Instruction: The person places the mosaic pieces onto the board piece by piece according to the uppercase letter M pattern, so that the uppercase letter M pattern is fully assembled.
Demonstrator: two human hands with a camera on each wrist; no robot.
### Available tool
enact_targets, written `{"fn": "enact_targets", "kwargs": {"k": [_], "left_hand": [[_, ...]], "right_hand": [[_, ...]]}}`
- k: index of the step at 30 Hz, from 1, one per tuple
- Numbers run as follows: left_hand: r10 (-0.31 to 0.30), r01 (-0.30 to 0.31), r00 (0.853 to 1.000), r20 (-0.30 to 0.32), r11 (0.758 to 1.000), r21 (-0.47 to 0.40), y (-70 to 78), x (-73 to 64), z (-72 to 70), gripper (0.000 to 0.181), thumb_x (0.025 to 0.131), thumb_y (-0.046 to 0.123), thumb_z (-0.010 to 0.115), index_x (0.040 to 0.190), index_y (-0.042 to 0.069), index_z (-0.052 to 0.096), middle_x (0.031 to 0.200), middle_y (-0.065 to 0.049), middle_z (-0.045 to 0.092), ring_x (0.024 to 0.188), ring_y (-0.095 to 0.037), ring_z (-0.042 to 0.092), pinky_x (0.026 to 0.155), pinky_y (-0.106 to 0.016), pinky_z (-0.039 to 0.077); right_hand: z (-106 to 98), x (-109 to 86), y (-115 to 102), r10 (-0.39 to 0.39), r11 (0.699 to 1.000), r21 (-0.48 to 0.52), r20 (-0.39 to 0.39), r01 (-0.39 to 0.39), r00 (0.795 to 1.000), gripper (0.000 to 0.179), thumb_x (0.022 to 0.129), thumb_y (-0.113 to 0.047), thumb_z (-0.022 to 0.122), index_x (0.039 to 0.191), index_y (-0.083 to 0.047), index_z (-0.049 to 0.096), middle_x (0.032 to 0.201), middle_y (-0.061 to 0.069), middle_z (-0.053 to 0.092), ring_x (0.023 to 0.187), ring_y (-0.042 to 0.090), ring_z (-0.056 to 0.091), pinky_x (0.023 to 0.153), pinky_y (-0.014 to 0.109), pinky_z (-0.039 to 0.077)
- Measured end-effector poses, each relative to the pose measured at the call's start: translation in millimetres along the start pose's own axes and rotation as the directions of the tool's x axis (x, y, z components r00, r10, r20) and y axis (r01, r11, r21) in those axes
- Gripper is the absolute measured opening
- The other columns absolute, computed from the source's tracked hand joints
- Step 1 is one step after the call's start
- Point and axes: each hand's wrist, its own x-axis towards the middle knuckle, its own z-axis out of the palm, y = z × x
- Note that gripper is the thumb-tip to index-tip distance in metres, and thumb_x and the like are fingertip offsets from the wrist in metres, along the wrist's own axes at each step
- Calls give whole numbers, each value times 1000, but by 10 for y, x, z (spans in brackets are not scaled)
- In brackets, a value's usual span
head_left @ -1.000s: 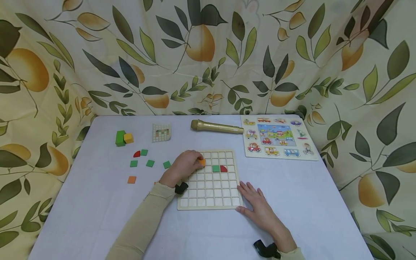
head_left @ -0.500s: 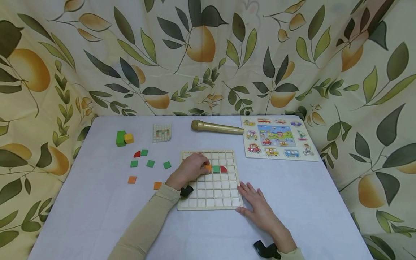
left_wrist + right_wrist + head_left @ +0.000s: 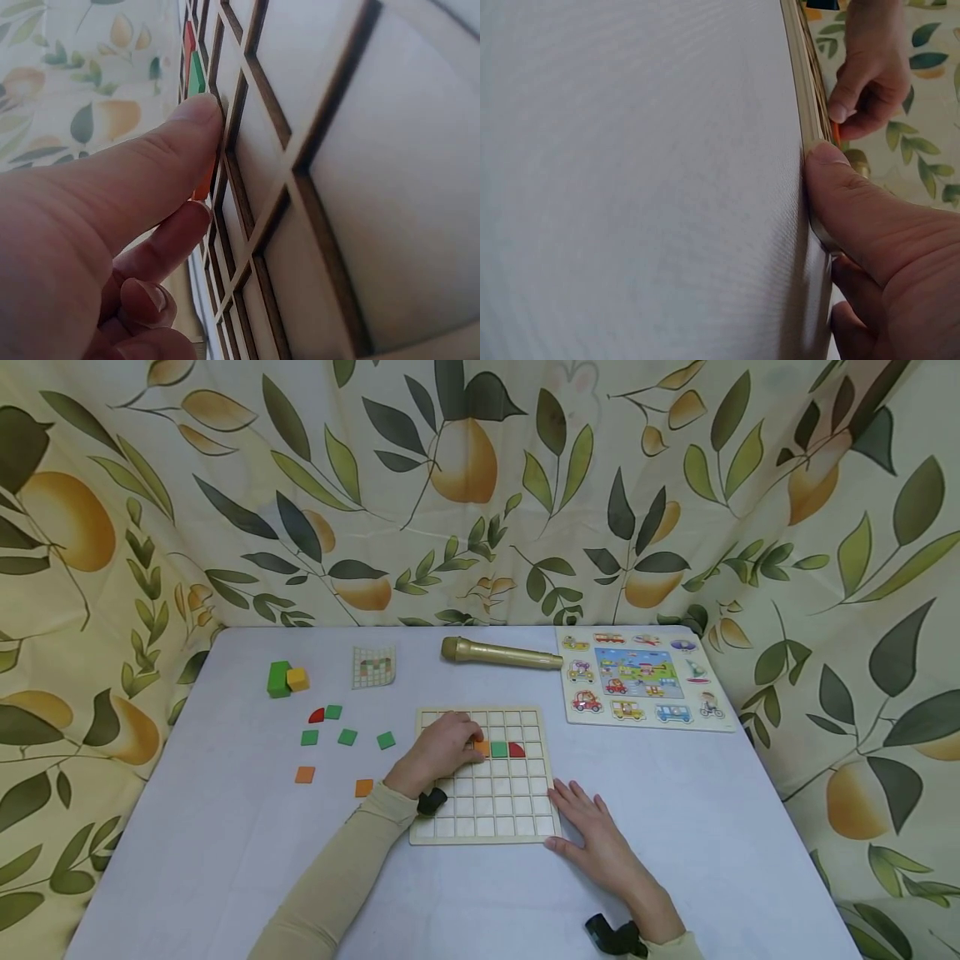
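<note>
My left hand (image 3: 444, 747) pinches an orange square tile (image 3: 482, 748) between thumb and fingers at a cell of the wooden grid board (image 3: 480, 837). Directly right of that tile, a green square tile (image 3: 499, 749) and a red quarter-circle tile (image 3: 517, 749) sit in cells of the same row. In the left wrist view the orange tile (image 3: 204, 180) shows partly behind the thumb. Beside the board's right edge lies my right hand (image 3: 596, 843), fingers extended, with the thumb touching the lower right corner; its thumb (image 3: 832, 169) rests against the rim in the right wrist view.
Left of the board lie several loose green tiles (image 3: 347, 737), a red quarter-circle (image 3: 317, 716) and two orange tiles (image 3: 303, 775). Behind them stand green (image 3: 278, 680) and yellow blocks (image 3: 297, 679) and a grid-pattern card (image 3: 373, 667). A gold microphone (image 3: 501, 653) touches a picture puzzle board (image 3: 645, 714).
My left hand has moved right and slightly nearer with the orange tile, bringing it beside the green one on the board. Over the last half second it barely shifts. My right hand stays put.
</note>
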Motion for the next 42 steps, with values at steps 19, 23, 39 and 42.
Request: {"fn": "enact_targets", "kwargs": {"k": [19,23,39,42], "left_hand": [[17,-17,1000,-22,1000,-3,-69,-31,17,32,84,32,79,106,9,72,103,-2,62,98,-21,55,86,-33,47],[-6,5,1000,-30,1000,-26,-163,-82,-51,36,87,32,76,113,8,69,111,-4,62,104,-22,55,90,-35,46],[-308,298,949,-72,947,-120,-679,-469,-430,40,90,27,74,123,5,65,123,-7,60,119,-26,51,99,-41,42],[-363,351,929,-70,926,-142,-800,-559,-504,42,90,27,73,125,6,64,126,-7,58,121,-28,49,100,-44,42]], "right_hand": [[10,0,-3,1,1000,8,-7,-1,1000,80,82,-35,79,148,-10,43,156,5,31,145,31,17,112,60,7],[19,2,4,6,1000,5,-8,-6,1000,80,81,-36,79,148,-10,43,155,5,31,145,31,18,112,60,7],[12,-9,-5,7,1000,-2,-12,-7,1000,80,82,-39,78,148,-11,43,155,5,31,145,31,18,112,60,8],[15,-3,-4,7,1000,5,-9,-7,1000,80,82,-39,78,148,-11,43,155,5,31,145,31,17,112,60,7]]}}
